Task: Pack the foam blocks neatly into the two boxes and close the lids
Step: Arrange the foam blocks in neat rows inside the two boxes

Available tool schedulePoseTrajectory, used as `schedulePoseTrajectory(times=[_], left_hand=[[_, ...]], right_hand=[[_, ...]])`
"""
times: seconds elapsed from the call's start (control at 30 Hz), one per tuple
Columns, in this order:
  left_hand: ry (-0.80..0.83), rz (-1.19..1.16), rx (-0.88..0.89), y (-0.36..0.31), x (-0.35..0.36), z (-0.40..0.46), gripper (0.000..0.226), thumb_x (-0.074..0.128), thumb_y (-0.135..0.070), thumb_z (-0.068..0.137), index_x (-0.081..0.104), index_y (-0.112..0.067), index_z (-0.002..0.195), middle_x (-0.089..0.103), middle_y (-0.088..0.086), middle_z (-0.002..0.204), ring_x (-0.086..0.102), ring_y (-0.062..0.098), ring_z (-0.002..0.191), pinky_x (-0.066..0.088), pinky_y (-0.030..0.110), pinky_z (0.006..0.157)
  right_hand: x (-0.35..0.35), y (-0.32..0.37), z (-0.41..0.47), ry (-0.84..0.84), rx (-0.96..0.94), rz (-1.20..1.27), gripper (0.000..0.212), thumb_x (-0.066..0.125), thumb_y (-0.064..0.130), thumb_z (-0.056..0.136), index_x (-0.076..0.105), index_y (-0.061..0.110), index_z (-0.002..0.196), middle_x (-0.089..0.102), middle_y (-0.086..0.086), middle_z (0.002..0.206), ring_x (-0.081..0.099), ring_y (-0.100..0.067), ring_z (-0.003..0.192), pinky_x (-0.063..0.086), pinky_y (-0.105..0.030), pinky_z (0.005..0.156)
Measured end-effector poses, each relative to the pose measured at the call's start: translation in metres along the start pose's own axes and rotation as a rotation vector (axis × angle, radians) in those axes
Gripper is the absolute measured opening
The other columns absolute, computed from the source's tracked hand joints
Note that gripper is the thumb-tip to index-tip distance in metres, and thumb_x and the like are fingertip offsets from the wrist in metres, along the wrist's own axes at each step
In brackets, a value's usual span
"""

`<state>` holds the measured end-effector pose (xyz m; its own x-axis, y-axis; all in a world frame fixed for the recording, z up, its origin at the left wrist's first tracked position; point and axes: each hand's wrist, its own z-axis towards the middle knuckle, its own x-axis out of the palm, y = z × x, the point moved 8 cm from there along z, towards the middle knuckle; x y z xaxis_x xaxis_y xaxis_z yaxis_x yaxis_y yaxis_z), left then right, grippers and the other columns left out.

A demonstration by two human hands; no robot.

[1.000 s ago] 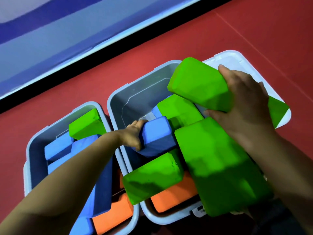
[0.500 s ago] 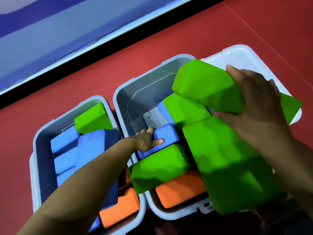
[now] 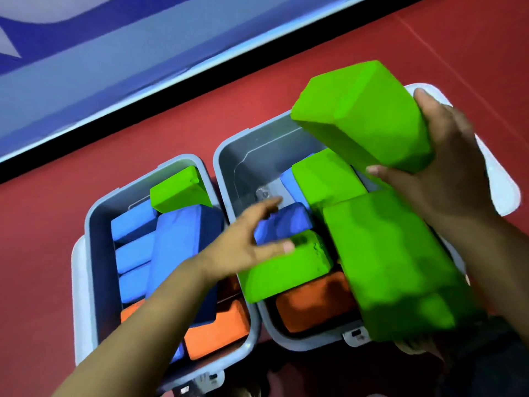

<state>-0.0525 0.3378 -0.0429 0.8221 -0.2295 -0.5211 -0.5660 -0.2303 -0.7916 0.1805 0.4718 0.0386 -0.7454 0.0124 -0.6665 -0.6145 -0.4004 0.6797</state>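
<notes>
1. Left hand (image 3: 252, 239): a second ago it gripped the small blue foam block (image 3: 282, 222) in the right-hand grey plastic box (image 3: 229, 156); now the fingers are straight and spread, lying over that block and the low green foam block (image 3: 286, 267). I judge the blue block placed and released.
2. Small blue foam block: lies flat near the box's middle, between the green blocks, with bare floor beyond it.
3. Right hand (image 3: 446, 167): wrapped round the near end of the large green foam block (image 3: 360, 116), thumb beneath, fingers over the top. The block is raised higher than a second ago, tilted above the box's far corner.
4. Long green foam slab (image 3: 395, 265): leans across the right-hand box's near rim, not seated.
5. Left-hand grey plastic box (image 3: 94, 230): holds blue, orange and green blocks, one blue block lying askew.
6. White lid (image 3: 498, 173): open behind the right hand. Packing unfinished; both boxes are open.
</notes>
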Motion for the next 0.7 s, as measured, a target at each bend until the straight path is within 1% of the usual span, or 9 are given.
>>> schedulePoseTrajectory(times=[0.07, 0.1, 0.13, 0.2, 0.3, 0.4, 0.5, 0.57, 0.7], left_hand=[[0.195, 0.395, 0.104, 0.001, 0.028, -0.028, 0.103, 0.069, -0.066, 0.068, 0.008, -0.042, 0.148, 0.029, -0.002, 0.150, 0.031, 0.010, 0.138, 0.028, 0.026, 0.113], [0.238, 0.592, 0.130, 0.008, 0.039, -0.038, 0.109, 0.067, -0.069, 0.068, -0.004, -0.045, 0.148, 0.023, 0.001, 0.152, 0.030, 0.018, 0.138, 0.030, 0.032, 0.112], [0.247, 0.749, 0.151, 0.013, 0.047, -0.042, 0.109, 0.066, -0.066, 0.072, -0.013, -0.048, 0.145, 0.019, 0.005, 0.153, 0.033, 0.026, 0.135, 0.033, 0.037, 0.109], [0.257, 0.909, 0.187, 0.013, 0.057, -0.041, 0.107, 0.067, -0.050, 0.079, -0.022, -0.057, 0.138, 0.019, 0.009, 0.147, 0.039, 0.034, 0.124, 0.039, 0.041, 0.102], [0.260, 0.967, 0.174, -0.002, 0.059, -0.024, 0.108, 0.068, -0.041, 0.077, -0.022, -0.061, 0.133, 0.025, 0.011, 0.136, 0.041, 0.033, 0.111, 0.044, 0.044, 0.093], [0.301, 0.991, 0.126, -0.010, 0.061, -0.008, 0.107, 0.067, -0.039, 0.076, -0.024, -0.063, 0.128, 0.025, 0.009, 0.127, 0.039, 0.030, 0.108, 0.040, 0.043, 0.092], [0.365, 0.969, 0.053, 0.004, 0.071, -0.008, 0.102, 0.064, -0.040, 0.081, -0.022, -0.062, 0.131, 0.017, 0.012, 0.140, 0.033, 0.033, 0.120, 0.035, 0.046, 0.098], [0.375, 0.929, 0.033, 0.018, 0.081, -0.016, 0.094, 0.060, -0.046, 0.084, -0.018, -0.063, 0.135, 0.005, 0.008, 0.150, 0.027, 0.032, 0.128, 0.030, 0.047, 0.102], [0.346, 0.896, 0.002, 0.040, 0.086, -0.025, 0.080, 0.047, -0.062, 0.087, -0.021, -0.068, 0.129, -0.017, -0.002, 0.155, 0.012, 0.030, 0.138, 0.018, 0.050, 0.109]], right_hand=[[0.003, 0.005, 0.001, 0.005, -0.002, 0.073, 0.099, 0.085, 0.032, 0.062, 0.035, 0.006, 0.143, 0.045, -0.017, 0.138, 0.040, -0.028, 0.128, 0.028, -0.024, 0.105], [0.006, 0.006, 0.001, 0.007, 0.003, 0.128, 0.101, 0.085, 0.035, 0.061, 0.034, 0.009, 0.144, 0.045, -0.015, 0.139, 0.042, -0.026, 0.128, 0.031, -0.026, 0.107], [0.011, 0.005, 0.001, 0.016, 0.017, 0.207, 0.104, 0.084, 0.040, 0.060, 0.031, 0.013, 0.145, 0.044, -0.013, 0.139, 0.044, -0.025, 0.127, 0.036, -0.034, 0.108], [0.019, 0.004, -0.001, 0.039, 0.078, 0.387, 0.109, 0.082, 0.047, 0.057, 0.024, 0.023, 0.146, 0.043, -0.009, 0.136, 0.048, -0.022, 0.125, 0.043, -0.046, 0.103], [0.024, 0.006, -0.008, 0.075, 0.110, 0.449, 0.114, 0.081, 0.043, 0.055, 0.015, 0.028, 0.147, 0.042, -0.009, 0.128, 0.050, -0.025, 0.119, 0.045, -0.049, 0.099], [0.025, 0.003, -0.011, 0.106, 0.119, 0.377, 0.113, 0.080, 0.040, 0.053, 0.015, 0.032, 0.146, 0.038, -0.008, 0.133, 0.049, -0.023, 0.120, 0.044, -0.044, 0.101], [0.022, -0.005, -0.010, 0.100, 0.208, 0.318, 0.100, 0.077, 0.037, 0.053, 0.030, 0.023, 0.141, 0.038, -0.002, 0.128, 0.048, -0.012, 0.113, 0.041, -0.030, 0.101], [0.020, -0.004, -0.010, 0.091, 0.222, 0.329, 0.091, 0.077, 0.037, 0.052, 0.038, 0.020, 0.132, 0.042, -0.004, 0.126, 0.050, -0.012, 0.108, 0.044, -0.033, 0.098], [0.023, 0.000, -0.008, 0.118, 0.171, 0.366, 0.090, 0.080, 0.045, 0.050, 0.041, 0.020, 0.127, 0.050, -0.006, 0.125, 0.052, -0.016, 0.115, 0.045, -0.036, 0.097]])
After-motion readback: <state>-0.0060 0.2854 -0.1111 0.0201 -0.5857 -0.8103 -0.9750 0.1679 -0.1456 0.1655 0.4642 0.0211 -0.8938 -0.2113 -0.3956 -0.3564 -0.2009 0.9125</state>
